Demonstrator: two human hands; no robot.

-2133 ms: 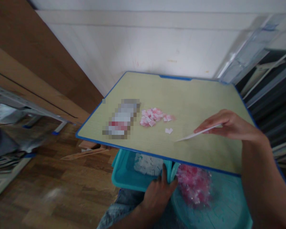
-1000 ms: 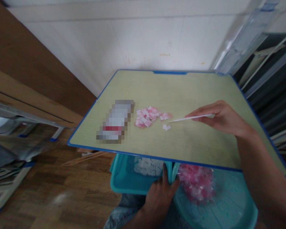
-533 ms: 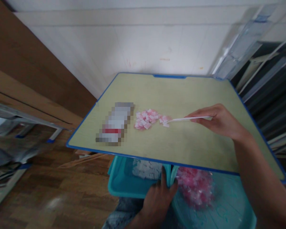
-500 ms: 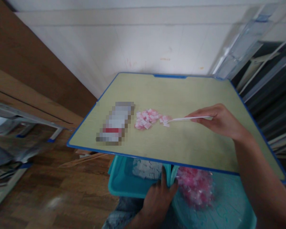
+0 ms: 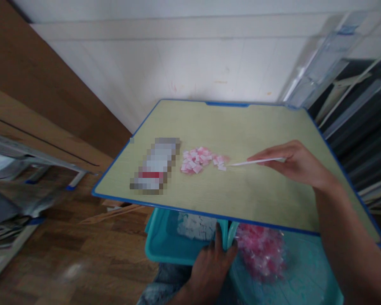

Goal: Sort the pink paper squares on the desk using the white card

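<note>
My right hand (image 5: 288, 161) pinches white tweezers (image 5: 257, 162) low over the folding table's board (image 5: 257, 195). Their thin tip is just right of a small cluster of pink-and-white square pieces (image 5: 220, 161). A larger heap of such pieces (image 5: 197, 160) lies left of that cluster. Below the front edge, my left hand (image 5: 212, 262) straddles the adjoining rims of two turquoise tubs, index finger and thumb on either side. The left tub (image 5: 168, 254) contains many small white pieces (image 5: 197, 226). In the right tub (image 5: 311, 262) lies a clear bag of pink items (image 5: 262, 252).
A pixelated flat object (image 5: 155, 165) rests on the board's left side. Behind the table is a white wall (image 5: 209, 63), with a brown wooden panel (image 5: 51, 72) at left. A clear plastic container (image 5: 324, 59) and dark stacked items (image 5: 368, 101) stand at right.
The tweezers' tip has shifted slightly down and away from the small cluster. My left hand stays at the tub rims, and the heap looks the same.
</note>
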